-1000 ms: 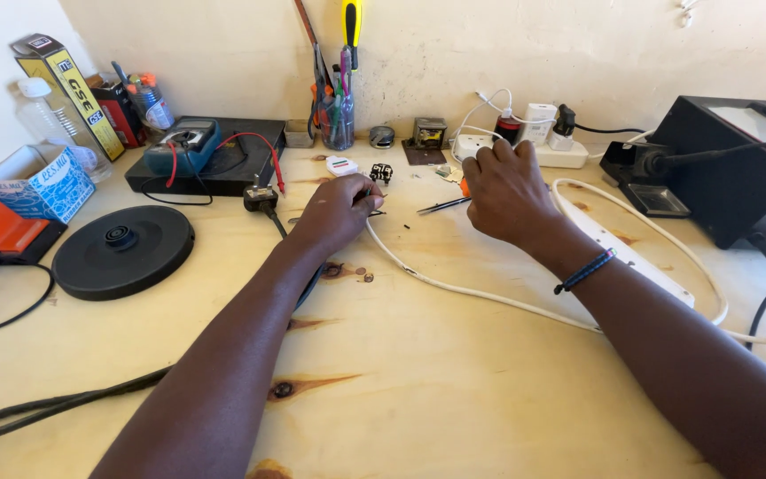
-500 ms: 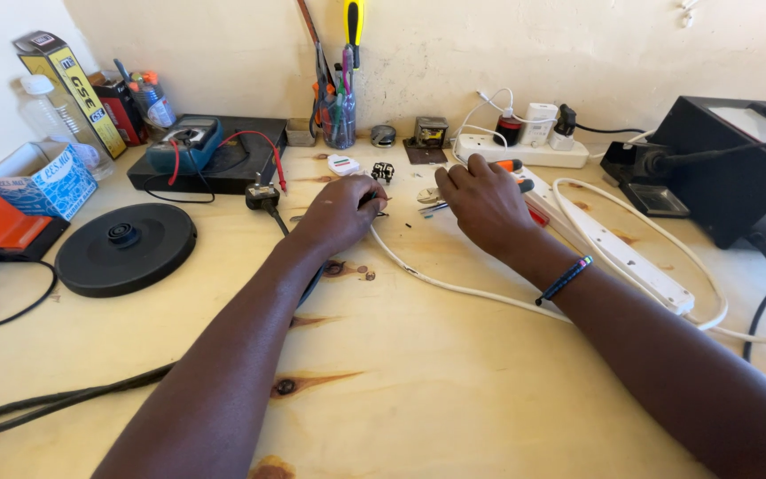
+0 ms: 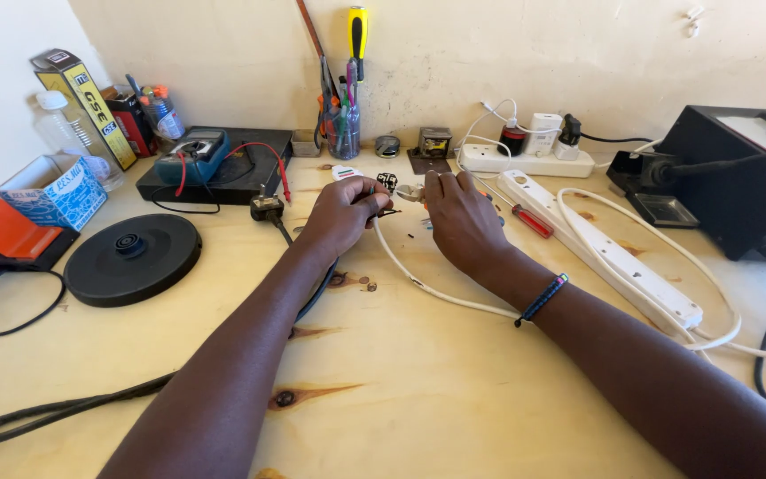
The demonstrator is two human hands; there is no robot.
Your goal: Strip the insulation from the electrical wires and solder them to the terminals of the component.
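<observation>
Left hand [image 3: 340,215] pinched on thin white cable [image 3: 418,282], bare dark wire ends at fingertips. Right hand [image 3: 460,217] closed on small pliers [image 3: 410,191], tips just beside cable end.

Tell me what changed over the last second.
The right hand drew back from the far side of the bench toward the left hand, leaving the red-handled screwdriver lying on the bench. The left hand stayed at the end of the white cable.

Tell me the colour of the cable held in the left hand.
White cable, pinched by the left hand; head view.
</observation>
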